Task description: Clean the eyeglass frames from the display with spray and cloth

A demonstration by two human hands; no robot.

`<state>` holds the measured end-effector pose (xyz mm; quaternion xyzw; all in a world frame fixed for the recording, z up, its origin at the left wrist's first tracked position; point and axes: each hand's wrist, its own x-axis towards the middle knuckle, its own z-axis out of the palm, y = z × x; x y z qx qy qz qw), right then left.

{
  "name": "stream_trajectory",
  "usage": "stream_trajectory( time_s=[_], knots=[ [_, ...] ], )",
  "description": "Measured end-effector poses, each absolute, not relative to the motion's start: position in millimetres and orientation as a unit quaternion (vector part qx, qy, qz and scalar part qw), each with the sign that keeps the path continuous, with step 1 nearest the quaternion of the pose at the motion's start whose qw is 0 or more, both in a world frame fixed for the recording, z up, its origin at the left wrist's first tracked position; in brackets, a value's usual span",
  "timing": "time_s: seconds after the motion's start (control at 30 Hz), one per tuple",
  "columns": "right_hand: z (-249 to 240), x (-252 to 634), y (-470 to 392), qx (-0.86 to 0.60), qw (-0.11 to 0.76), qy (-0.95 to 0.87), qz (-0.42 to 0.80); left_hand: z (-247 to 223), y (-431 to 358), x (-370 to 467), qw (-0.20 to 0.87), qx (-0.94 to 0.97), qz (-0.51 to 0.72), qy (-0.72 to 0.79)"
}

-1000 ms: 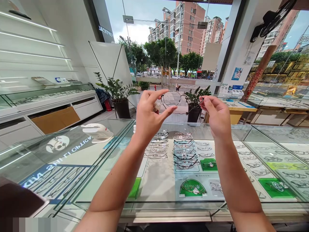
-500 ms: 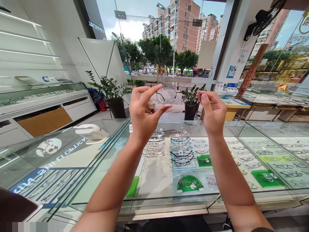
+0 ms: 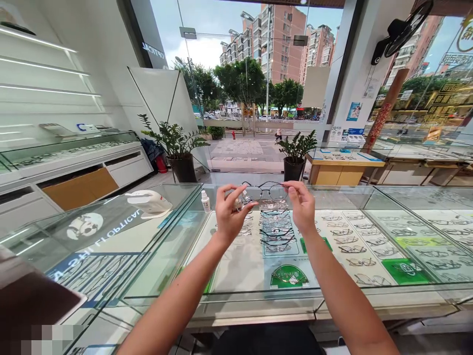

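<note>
Glasses (image 3: pixel 276 194) are held by the left hand's (image 3: pixel 229 216) parted fingers (image 3: pixel 236 193) and the right hand's (image 3: pixel 303 208) pinched ones.

Near left, a grey-and-blue printed sheet (image 3: pixel 127 234) at the glass counter (image 3: pixel 33 231) reads "SHI LI OPTICAL". Far left, a grey panel (image 3: pixel 148 29) shows "OPTICAL" reversed — gold characters (image 3: pixel 439 106) far right are too blurred to read.

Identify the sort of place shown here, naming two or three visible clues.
Most likely an optician's shop: rows of spectacle frames lie in the glass display counter, lettering at the left includes "OPTICAL", and the right hand holds a pair of glasses.
</note>
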<state>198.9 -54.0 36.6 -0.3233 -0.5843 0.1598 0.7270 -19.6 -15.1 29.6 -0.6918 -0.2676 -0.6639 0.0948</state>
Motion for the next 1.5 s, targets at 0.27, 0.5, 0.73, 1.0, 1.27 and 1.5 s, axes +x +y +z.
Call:
stream_trajectory(
  time_s=[0.27, 0.5, 0.73, 1.0, 1.27, 1.5],
  knots=[
    [25, 185, -49, -0.273, 0.730, -0.551, 0.300, 14, -7, -27, 0.045, -0.688, -0.661, -0.295],
    [22, 182, -46, -0.254, 0.737, -0.510, 0.364, 8, -5, -23, -0.001, -0.694, -0.653, -0.304],
    [21, 184, -43, -0.268, 0.724, -0.531, 0.349, 8, -1, -25, -0.035, -0.702, -0.630, -0.330],
    [29, 188, -57, -0.399, 0.649, -0.647, 0.036, 9, -3, -28, 0.048, -0.754, -0.576, -0.311],
    [23, 190, -50, -0.429, 0.556, -0.712, -0.008, 9, -7, -26, 0.034, -0.795, -0.530, -0.292],
    [25, 203, -43, -0.430, 0.542, -0.713, 0.112, 16, -7, -26, -0.018, -0.813, -0.526, -0.249]
  ],
)
